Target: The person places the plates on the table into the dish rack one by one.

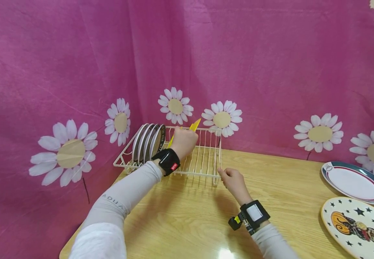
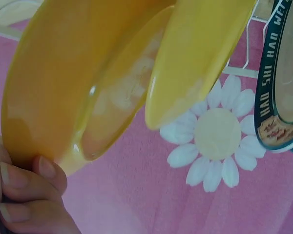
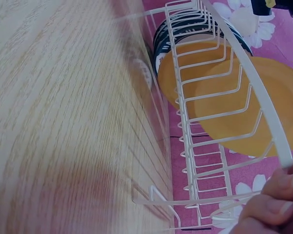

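A white wire dish rack stands at the back of the wooden table. Several dark-rimmed plates stand upright in its left end. My left hand reaches into the rack and grips a yellow plate by its edge. In the left wrist view my fingers pinch the rim of that yellow plate, and a second yellow plate stands just behind it, beside a dark-rimmed plate. My right hand holds the rack's near right corner, fingers curled on the rack's rim wire.
A white plate with a green and red rim and a star-patterned plate with an orange figure lie flat at the table's right edge. Pink cloth printed with daisies hangs close behind and left of the rack.
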`<action>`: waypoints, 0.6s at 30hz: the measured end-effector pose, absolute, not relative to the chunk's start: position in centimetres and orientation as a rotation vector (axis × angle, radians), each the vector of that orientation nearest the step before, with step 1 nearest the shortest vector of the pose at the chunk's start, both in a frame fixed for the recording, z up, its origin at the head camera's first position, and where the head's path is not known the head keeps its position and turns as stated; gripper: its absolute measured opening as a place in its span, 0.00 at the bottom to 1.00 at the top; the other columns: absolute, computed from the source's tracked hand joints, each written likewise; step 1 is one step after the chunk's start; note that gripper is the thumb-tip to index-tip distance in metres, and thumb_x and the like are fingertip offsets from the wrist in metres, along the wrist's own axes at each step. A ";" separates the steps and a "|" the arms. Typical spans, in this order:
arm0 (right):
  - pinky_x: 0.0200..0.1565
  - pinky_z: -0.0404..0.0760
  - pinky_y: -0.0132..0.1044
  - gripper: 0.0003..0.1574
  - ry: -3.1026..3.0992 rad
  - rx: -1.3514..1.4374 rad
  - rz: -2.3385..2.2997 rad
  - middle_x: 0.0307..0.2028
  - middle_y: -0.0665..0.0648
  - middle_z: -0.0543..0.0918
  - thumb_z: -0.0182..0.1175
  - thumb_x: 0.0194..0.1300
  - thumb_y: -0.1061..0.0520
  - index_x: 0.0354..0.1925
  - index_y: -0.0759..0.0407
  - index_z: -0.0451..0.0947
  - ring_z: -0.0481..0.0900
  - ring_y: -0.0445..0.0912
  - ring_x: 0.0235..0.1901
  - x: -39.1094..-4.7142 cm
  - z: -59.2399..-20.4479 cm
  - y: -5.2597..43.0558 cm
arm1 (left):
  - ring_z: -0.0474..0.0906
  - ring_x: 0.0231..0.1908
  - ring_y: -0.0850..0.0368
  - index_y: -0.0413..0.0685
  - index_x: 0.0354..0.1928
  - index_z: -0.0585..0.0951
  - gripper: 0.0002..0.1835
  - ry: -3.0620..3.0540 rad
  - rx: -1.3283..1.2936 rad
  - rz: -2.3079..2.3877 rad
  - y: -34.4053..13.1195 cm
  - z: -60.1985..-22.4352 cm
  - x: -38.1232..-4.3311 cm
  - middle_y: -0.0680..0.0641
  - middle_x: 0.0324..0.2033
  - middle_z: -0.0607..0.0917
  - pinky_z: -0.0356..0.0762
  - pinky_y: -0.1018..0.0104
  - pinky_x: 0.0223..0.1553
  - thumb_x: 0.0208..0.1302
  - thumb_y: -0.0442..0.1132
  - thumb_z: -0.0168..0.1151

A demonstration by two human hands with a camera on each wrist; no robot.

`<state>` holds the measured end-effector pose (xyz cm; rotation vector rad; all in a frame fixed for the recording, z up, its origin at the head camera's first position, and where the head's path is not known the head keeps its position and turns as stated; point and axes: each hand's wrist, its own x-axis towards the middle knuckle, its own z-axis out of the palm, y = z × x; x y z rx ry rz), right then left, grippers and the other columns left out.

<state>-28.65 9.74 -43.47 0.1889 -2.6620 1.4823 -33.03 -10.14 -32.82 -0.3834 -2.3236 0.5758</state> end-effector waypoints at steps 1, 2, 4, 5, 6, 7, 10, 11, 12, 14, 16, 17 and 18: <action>0.23 0.63 0.33 0.28 -2.663 0.184 1.488 0.14 0.48 0.68 0.53 0.72 0.46 0.23 0.66 0.73 0.65 0.42 0.18 -28.6 -43.5 9.7 | 0.81 0.23 0.56 0.54 0.27 0.88 0.11 -2.344 -0.385 0.580 -10.1 -32.9 -33.1 0.54 0.19 0.85 0.74 0.59 0.33 0.62 0.35 0.60; 0.23 0.63 0.33 0.28 -2.665 0.180 1.493 0.14 0.48 0.68 0.53 0.72 0.45 0.24 0.67 0.73 0.65 0.42 0.18 -28.6 -43.5 9.7 | 0.81 0.23 0.56 0.54 0.27 0.88 0.11 -2.359 -0.385 0.582 -10.0 -33.0 -33.1 0.55 0.19 0.85 0.74 0.58 0.33 0.63 0.35 0.59; 0.22 0.63 0.33 0.29 -2.666 0.178 1.494 0.14 0.48 0.68 0.53 0.72 0.45 0.25 0.68 0.73 0.64 0.41 0.18 -28.7 -43.6 9.7 | 0.81 0.23 0.56 0.55 0.27 0.88 0.13 -2.373 -0.383 0.594 -9.9 -33.3 -33.3 0.56 0.18 0.84 0.75 0.57 0.35 0.65 0.35 0.58; 0.23 0.63 0.33 0.29 -2.665 0.175 1.495 0.14 0.48 0.68 0.53 0.72 0.45 0.24 0.68 0.73 0.64 0.42 0.18 -28.7 -43.6 9.7 | 0.81 0.23 0.56 0.55 0.27 0.88 0.13 -2.374 -0.383 0.599 -9.9 -33.5 -33.4 0.56 0.17 0.84 0.75 0.57 0.35 0.65 0.35 0.57; 0.23 0.63 0.33 0.29 -2.665 0.175 1.494 0.14 0.48 0.68 0.53 0.72 0.45 0.24 0.68 0.73 0.64 0.42 0.18 -28.7 -43.6 9.7 | 0.81 0.22 0.56 0.55 0.27 0.88 0.14 -2.372 -0.384 0.603 -9.8 -33.7 -33.5 0.56 0.17 0.83 0.75 0.56 0.36 0.66 0.35 0.57; 0.23 0.63 0.33 0.30 -2.664 0.173 1.495 0.14 0.48 0.68 0.53 0.72 0.45 0.24 0.68 0.73 0.64 0.42 0.18 -28.7 -43.6 9.7 | 0.81 0.22 0.57 0.56 0.26 0.88 0.14 -2.368 -0.381 0.612 -9.8 -34.0 -33.6 0.56 0.16 0.82 0.75 0.56 0.36 0.66 0.35 0.57; 0.22 0.63 0.33 0.29 -2.660 0.174 1.502 0.14 0.48 0.68 0.52 0.72 0.45 0.22 0.65 0.72 0.64 0.42 0.18 -28.6 -43.6 9.7 | 0.79 0.21 0.59 0.56 0.24 0.87 0.16 -2.352 -0.381 0.656 -9.7 -34.7 -33.9 0.57 0.14 0.79 0.75 0.55 0.36 0.67 0.35 0.56; 0.22 0.62 0.33 0.29 -2.658 0.175 1.511 0.14 0.48 0.68 0.52 0.72 0.45 0.22 0.64 0.72 0.64 0.42 0.17 -28.6 -43.6 9.7 | 0.78 0.20 0.60 0.56 0.22 0.86 0.17 -2.350 -0.380 0.672 -9.6 -34.9 -34.0 0.57 0.13 0.77 0.74 0.56 0.35 0.66 0.35 0.55; 0.22 0.62 0.33 0.28 -2.657 0.176 1.522 0.14 0.48 0.68 0.52 0.73 0.45 0.21 0.63 0.71 0.64 0.42 0.17 -28.6 -43.6 9.7 | 0.77 0.20 0.61 0.57 0.21 0.86 0.17 -2.352 -0.378 0.690 -9.6 -35.1 -34.1 0.58 0.13 0.74 0.74 0.56 0.35 0.67 0.35 0.55; 0.22 0.62 0.33 0.28 -2.656 0.179 1.544 0.14 0.48 0.67 0.52 0.73 0.45 0.21 0.61 0.71 0.64 0.42 0.17 -28.5 -43.6 9.7 | 0.74 0.19 0.62 0.58 0.20 0.84 0.19 -2.363 -0.378 0.719 -9.5 -35.5 -34.2 0.58 0.12 0.69 0.73 0.58 0.33 0.67 0.34 0.54; 0.22 0.62 0.33 0.27 -2.654 0.182 1.566 0.14 0.48 0.67 0.52 0.73 0.45 0.21 0.60 0.70 0.64 0.42 0.17 -28.4 -43.6 9.7 | 0.72 0.19 0.63 0.59 0.19 0.83 0.19 -2.377 -0.377 0.736 -9.3 -35.8 -34.5 0.57 0.12 0.65 0.73 0.59 0.32 0.67 0.34 0.54; 0.22 0.62 0.33 0.27 -2.652 0.182 1.575 0.13 0.48 0.67 0.52 0.73 0.45 0.20 0.60 0.70 0.63 0.42 0.17 -28.4 -43.6 9.7 | 0.71 0.19 0.63 0.59 0.20 0.83 0.19 -2.387 -0.376 0.729 -9.2 -35.9 -34.6 0.57 0.13 0.64 0.72 0.60 0.31 0.68 0.34 0.54; 0.22 0.62 0.33 0.27 -2.652 0.183 1.579 0.13 0.48 0.67 0.52 0.72 0.45 0.20 0.59 0.70 0.63 0.42 0.17 -28.4 -43.6 9.8 | 0.71 0.19 0.63 0.59 0.20 0.83 0.18 -2.390 -0.374 0.726 -9.1 -36.0 -34.7 0.57 0.13 0.64 0.72 0.60 0.31 0.68 0.34 0.54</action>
